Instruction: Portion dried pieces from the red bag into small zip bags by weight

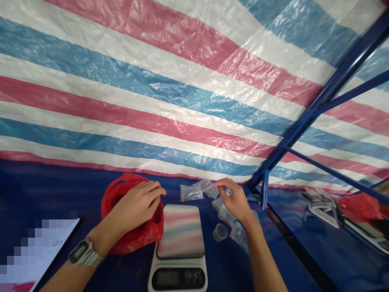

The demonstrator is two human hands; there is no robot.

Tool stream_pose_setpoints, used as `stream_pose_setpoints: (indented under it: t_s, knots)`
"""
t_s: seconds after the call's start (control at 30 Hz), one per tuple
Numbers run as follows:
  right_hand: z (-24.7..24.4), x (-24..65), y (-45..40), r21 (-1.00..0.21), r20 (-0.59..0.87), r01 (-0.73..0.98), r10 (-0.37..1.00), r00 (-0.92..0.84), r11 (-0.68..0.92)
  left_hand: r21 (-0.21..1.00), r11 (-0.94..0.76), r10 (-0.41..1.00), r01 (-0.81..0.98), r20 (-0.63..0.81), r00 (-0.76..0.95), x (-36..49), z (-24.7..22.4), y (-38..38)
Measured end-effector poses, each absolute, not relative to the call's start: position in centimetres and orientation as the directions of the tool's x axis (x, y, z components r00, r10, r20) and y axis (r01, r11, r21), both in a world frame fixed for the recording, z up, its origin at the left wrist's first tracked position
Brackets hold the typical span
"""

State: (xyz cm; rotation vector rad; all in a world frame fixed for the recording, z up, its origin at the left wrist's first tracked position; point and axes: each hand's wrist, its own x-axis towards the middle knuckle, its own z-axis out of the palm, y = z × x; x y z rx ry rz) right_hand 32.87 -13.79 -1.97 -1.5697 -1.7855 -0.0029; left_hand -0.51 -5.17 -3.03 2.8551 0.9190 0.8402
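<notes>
My left hand point(138, 202) reaches over a crumpled red plastic bag point(117, 190), fingers stretched out to the right and loosely bent, with nothing visible in them. Inside the bag, the contents are hidden. My right hand point(235, 198) has thumb and forefinger brought together at the edge of a small clear plastic bag point(204, 185). Beside that one lies a filled clear packet point(191, 193). More clear bags point(226, 214) spread under and around my right hand. Between my hands sits a white digital scale point(180, 231) with a shiny metal plate, its display facing me.
A small clear plastic cup point(220, 232) stands right of the scale. At the left lies a white sheet point(45, 247), partly pixelated. Blue metal bars point(291, 138) rise at the right before a striped tarp point(152, 101). Another red bag point(361, 205) lies far right.
</notes>
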Motion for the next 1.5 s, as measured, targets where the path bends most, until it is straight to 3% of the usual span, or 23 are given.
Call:
stream_pose_setpoints:
  t_s: [0.27, 0.53, 0.73, 0.9, 1.03, 1.23, 1.37, 1.5]
  knots:
    - [-0.6, 27.5, -15.0, -0.396, 0.358, 0.851, 0.911, -0.204, 0.346, 0.262, -0.805, 0.593, 0.533, 0.342, 0.729, -0.4, -2.2, -6.2]
    - [-0.4, 32.0, -15.5, -0.501, 0.164, 0.86, 0.986, -0.019, 0.1, 0.295, -0.749, 0.661, 0.593, 0.29, 0.692, -1.6, -3.0, -4.7]
    - [-1.1, 31.9, -14.9, -0.523, 0.257, 0.837, 0.966, -0.028, 0.164, 0.262, -0.749, 0.659, 0.609, 0.399, 0.638, -2.1, -3.1, -3.6]
    - [-1.1, 30.8, -14.8, -0.511, 0.318, 0.831, 0.947, -0.055, 0.219, 0.086, -0.585, 0.695, 0.806, 0.566, 0.444, -3.1, -3.9, -2.7]
    - [-0.3, 27.0, -15.9, -0.447, 0.377, 0.832, 0.913, -0.158, 0.329, 0.009, -0.467, 0.768, 0.884, 0.499, 0.401, -4.0, -4.4, -2.2]
    - [-1.6, 18.5, -17.4, -0.357, 0.282, 0.802, 0.874, -0.396, 0.479, 0.154, -0.405, 0.842, 0.901, 0.448, 0.302, -4.0, -2.6, -2.9]
    - [-3.3, 16.7, -16.9, -0.323, 0.269, 0.809, 0.867, -0.419, 0.491, 0.223, -0.292, 0.884, 0.93, 0.434, 0.173, -3.8, -1.3, -3.8]
    - [-3.6, 17.5, -16.6, -0.398, 0.402, 0.789, 0.862, -0.309, 0.469, 0.298, -0.168, 0.879, 0.939, 0.477, 0.006, -4.2, -0.9, -3.8]
